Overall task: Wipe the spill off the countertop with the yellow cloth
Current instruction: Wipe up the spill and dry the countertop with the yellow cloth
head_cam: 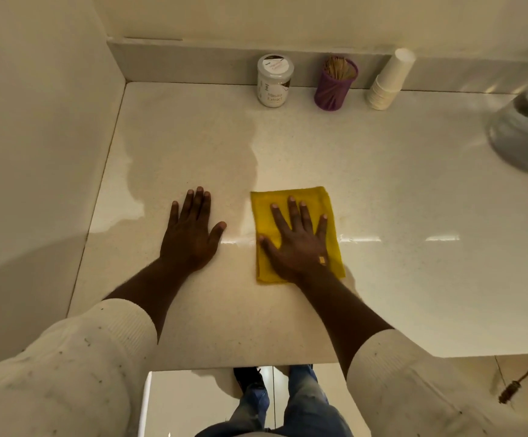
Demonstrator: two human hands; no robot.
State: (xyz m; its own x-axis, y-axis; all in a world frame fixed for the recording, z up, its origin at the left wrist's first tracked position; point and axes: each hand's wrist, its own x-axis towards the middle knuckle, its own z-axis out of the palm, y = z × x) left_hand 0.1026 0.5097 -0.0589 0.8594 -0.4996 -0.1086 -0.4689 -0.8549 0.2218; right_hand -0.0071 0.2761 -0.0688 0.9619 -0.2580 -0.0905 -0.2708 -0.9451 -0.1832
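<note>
A folded yellow cloth (291, 197) lies flat on the pale countertop (382, 190), near its middle. My right hand (297, 241) presses flat on top of the cloth with fingers spread. My left hand (190, 228) rests flat on the bare counter to the left of the cloth, fingers apart, holding nothing. A wet sheen (360, 238) runs across the counter in a thin band level with both hands. Whether the darker patch behind my left hand is liquid or shadow, I cannot tell.
Against the back wall stand a white jar (274, 80), a purple holder of wooden sticks (335, 85) and a leaning stack of paper cups (388, 80). A grey appliance (527, 127) sits at the right edge. A wall (35, 137) borders the left side. A cord (517, 383) hangs below the counter front.
</note>
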